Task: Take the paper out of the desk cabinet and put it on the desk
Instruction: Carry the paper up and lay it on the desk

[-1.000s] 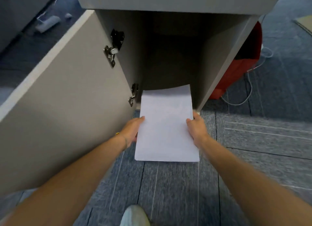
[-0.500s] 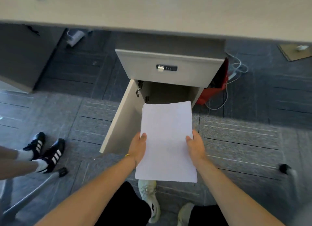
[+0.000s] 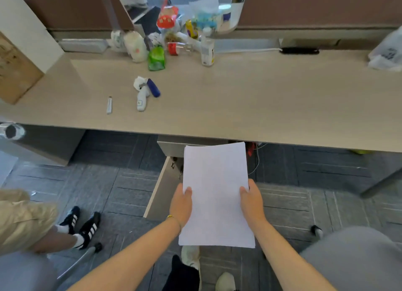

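Long beige desk [image 3: 261, 99], mostly bare up front. On it: a white thermometer [image 3: 141, 99], a blue tube [image 3: 153, 87], a small white stick [image 3: 109, 104], plus snack bags [image 3: 156, 59] and a bottle [image 3: 207, 49] at the back.

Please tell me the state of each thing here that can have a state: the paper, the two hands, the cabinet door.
paper: held in the air in front of the desk, not on it
left hand: gripping the paper's left edge
right hand: gripping the paper's right edge
cabinet door: open
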Available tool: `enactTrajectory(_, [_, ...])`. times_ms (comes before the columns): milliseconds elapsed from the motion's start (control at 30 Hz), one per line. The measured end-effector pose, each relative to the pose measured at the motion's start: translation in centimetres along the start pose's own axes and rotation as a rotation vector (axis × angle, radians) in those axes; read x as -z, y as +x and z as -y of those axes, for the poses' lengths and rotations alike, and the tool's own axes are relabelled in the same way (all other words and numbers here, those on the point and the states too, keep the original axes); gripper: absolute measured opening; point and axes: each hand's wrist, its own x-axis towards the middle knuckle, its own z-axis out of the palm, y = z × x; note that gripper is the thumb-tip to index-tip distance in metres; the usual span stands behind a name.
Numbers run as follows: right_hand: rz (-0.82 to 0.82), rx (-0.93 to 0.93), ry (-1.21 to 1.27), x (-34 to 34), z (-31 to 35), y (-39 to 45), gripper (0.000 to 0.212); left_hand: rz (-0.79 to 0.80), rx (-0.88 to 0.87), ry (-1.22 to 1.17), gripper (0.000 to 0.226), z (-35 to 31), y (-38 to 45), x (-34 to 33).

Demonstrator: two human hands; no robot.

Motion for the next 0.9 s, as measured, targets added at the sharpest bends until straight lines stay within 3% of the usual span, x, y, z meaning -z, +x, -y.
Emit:
enactTrajectory(233, [-0.067, 0.047, 0.042, 6.2, 8.6, 2.2, 0.030, 0.083, -0.094, -0.037, 0.026, -10.7, 0.3, -3.2])
enactTrajectory(633, [-0.156, 0.139, 0.117, 11.3, 21.2, 13.9, 0.033, 0.245, -0.114, -0.189, 0.031, -26.6, 10.8, -8.1])
enactTrajectory(900, [-0.127, 0.166, 0.136, 11.8, 26.3, 22.0, 0.046, 0.125, -0.126, -0.209, 0.037, -34.6, 17.5, -11.5])
